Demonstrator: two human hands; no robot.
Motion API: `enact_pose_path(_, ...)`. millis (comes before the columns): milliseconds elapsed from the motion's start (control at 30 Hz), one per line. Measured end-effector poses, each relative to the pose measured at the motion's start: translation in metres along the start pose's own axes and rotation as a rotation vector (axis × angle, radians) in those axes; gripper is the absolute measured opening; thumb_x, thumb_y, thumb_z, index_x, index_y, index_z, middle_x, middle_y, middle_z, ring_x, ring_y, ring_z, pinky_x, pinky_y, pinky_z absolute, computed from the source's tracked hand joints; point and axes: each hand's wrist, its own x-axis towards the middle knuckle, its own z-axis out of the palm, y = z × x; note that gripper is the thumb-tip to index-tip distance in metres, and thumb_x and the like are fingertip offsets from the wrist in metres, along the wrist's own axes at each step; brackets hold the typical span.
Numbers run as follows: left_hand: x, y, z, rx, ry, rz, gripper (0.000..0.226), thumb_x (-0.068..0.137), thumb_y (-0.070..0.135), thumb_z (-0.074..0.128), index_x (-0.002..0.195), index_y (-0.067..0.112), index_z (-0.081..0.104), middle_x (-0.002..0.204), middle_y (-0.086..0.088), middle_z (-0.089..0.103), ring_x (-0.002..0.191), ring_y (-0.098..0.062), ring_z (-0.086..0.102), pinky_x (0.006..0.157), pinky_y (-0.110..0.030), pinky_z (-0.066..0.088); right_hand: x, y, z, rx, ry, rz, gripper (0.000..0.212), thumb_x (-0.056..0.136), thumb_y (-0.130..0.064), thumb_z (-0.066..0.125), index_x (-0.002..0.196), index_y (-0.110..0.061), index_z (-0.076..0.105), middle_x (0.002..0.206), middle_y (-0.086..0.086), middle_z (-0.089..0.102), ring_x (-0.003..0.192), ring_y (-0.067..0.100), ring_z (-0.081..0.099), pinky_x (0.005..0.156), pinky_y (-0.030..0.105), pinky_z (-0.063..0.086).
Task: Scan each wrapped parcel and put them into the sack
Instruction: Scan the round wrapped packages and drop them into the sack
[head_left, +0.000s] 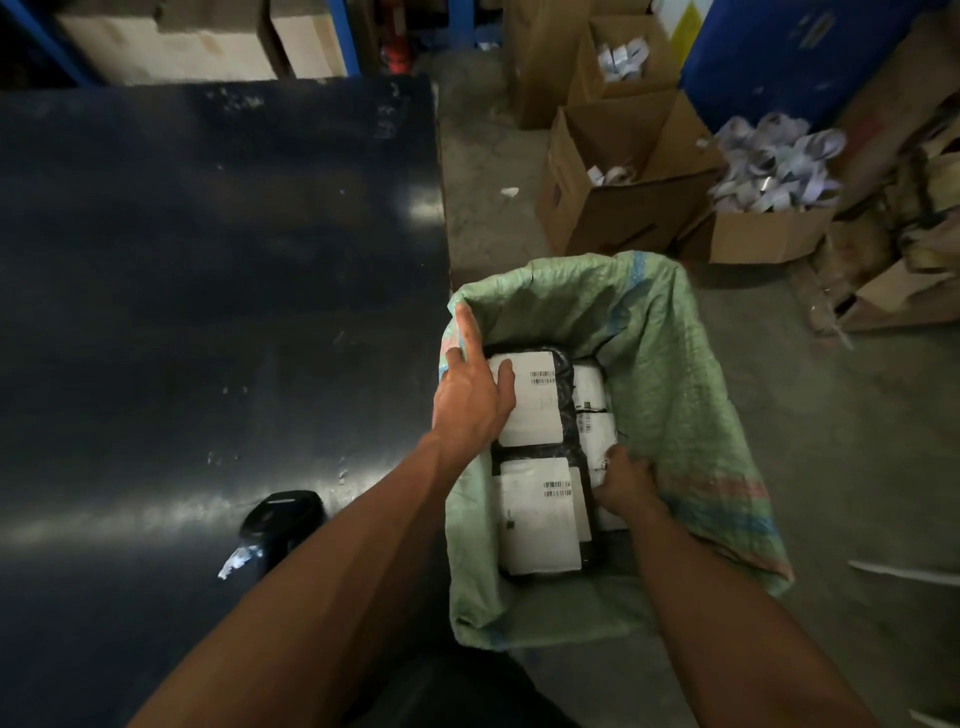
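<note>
Single head-worn view, steeply downward, close over sack (670, 364) beside table (208, 286).

Both forearms extended forward; left hand (475, 395) flat, fingers spread; right hand (626, 480) curled, knuckles up.

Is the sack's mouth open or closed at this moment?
Open. The sack's rim is spread wide, labelled parcels show inside, and both hands reach in.

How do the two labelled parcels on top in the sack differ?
The far parcel lies under the left hand, fingers spread on its label; the near parcel has only the right hand at its right edge. The near one looks longer. Both are black-wrapped with white barcode labels.
</note>
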Motion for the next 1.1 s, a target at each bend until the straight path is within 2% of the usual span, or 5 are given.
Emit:
enact_pose_path(167,-0.010,-0.016,-0.023,-0.095,-0.077,0.038,0.074,0.101,0.058,0.034,0.159,0.035,-0.007,0.149,-0.014,0.037,0.122,-0.042,0.053,0.098,-0.053,0.045,-0.042,-0.032,-0.043,0.113,0.172,-0.136,0.061,0.096,-0.029,0.066,0.148,-0.012,0.040,0.148,0.021,0.043,0.134,0.039,0.046,0.109,0.043,0.040)
enact_pose_path(333,-0.030,-0.080,-0.064,0.251,-0.011,0.144,0.062,0.101,0.057,0.031,0.144,0.015,0.045,0.131,-0.014,0.053,0.117,-0.036,0.055,0.092,-0.046,0.049,-0.097,-0.072,-0.068,0.162,0.279,-0.298,0.064,0.092,-0.049,0.065,0.143,-0.016,0.047,0.143,0.018,0.049,0.129,0.037,0.051,0.105,0.042,0.045)
enact_pose_path(467,-0.044,-0.133,-0.109,0.314,0.048,0.046,0.066,0.096,0.059,0.027,0.124,0.010,0.061,0.120,-0.018,0.059,0.112,-0.039,0.058,0.090,-0.047,0.051,-0.139,-0.117,-0.076,0.144,0.336,-0.415,0.063,0.090,-0.061,0.061,0.138,-0.022,0.049,0.136,0.012,0.053,0.122,0.034,0.055,0.102,0.045,0.048)
enact_pose_path(867,-0.129,-0.299,-0.180,0.293,0.028,-0.206,0.047,0.102,0.046,0.044,0.130,0.010,0.055,0.126,-0.019,0.052,0.119,-0.039,0.052,0.097,-0.048,0.047,-0.266,-0.251,0.018,-0.088,0.301,-0.689,0.059,0.091,-0.063,0.058,0.138,-0.029,0.047,0.140,0.006,0.050,0.128,0.029,0.054,0.106,0.043,0.045)
enact_pose_path(1100,-0.165,-0.338,-0.130,0.249,-0.095,-0.155,0.068,0.105,0.051,0.025,0.161,0.015,0.009,0.167,-0.017,-0.007,0.154,-0.034,-0.001,0.123,-0.049,-0.001,-0.300,-0.271,0.120,-0.129,0.100,-0.605,0.066,0.092,-0.061,0.058,0.146,-0.031,0.034,0.149,0.006,0.035,0.129,0.028,0.053,0.104,0.044,0.047)
